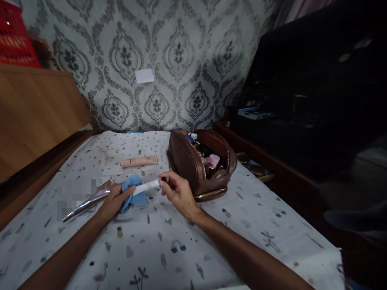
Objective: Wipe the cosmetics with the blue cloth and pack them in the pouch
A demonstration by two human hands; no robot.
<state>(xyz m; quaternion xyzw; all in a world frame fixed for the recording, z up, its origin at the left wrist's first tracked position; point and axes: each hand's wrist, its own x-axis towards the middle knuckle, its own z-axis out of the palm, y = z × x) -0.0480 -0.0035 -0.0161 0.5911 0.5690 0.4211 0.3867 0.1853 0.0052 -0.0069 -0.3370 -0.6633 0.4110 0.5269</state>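
Observation:
My left hand [116, 198] is closed round a crumpled blue cloth [137, 199] and the lower end of a slim white tube [146, 187]. At the tube's other end, the fingers of my right hand [179, 193] pinch its dark cap. The tube is held nearly level, just above the printed sheet. A shiny pinkish tube [90, 201] lies behind my left hand, partly hidden by it. Farther back rests a beige tube [139, 161]. Right beside my right hand stands an unzipped brown bag [187, 161] with several cosmetics inside, among them a pink-lidded item [214, 160].
The white sheet [169, 249] with small prints covers the surface. At the left is a wooden cabinet [36, 112] with a red container [15, 38] on top. A large black screen-like object [302, 96] stands at the right. Patterned wallpaper [178, 52] closes off the back.

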